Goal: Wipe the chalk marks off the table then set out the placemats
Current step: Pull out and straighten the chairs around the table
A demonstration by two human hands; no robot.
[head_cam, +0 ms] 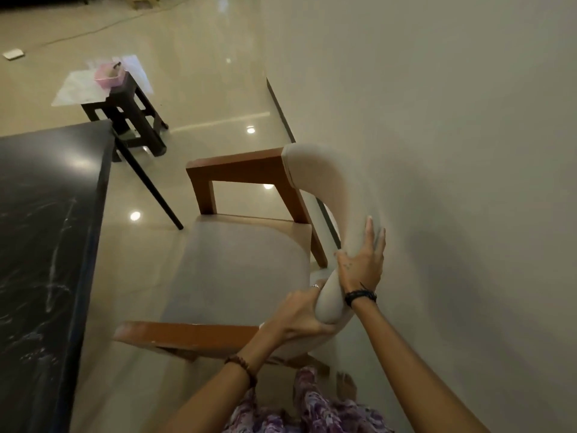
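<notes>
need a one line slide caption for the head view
Both hands, left hand and right hand, hold the padded chair back beside the dark table.

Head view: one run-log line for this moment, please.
both hands grip chair backrest | chair beside dark table | wiping not under way

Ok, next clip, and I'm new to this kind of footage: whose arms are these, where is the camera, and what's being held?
There is no robot here. A person wears one wide-angle camera on the head, looking down, so both arms reach in from the bottom. The left hand grips the lower end of the chair's padded curved backrest, and the right hand holds it higher up. The chair has wooden armrests and stands beside a wall. At left is the dark marble table with whitish streaks, chalk or veining, I cannot tell. Further back, a small dark stool carries pale sheets and a pink tub.
</notes>
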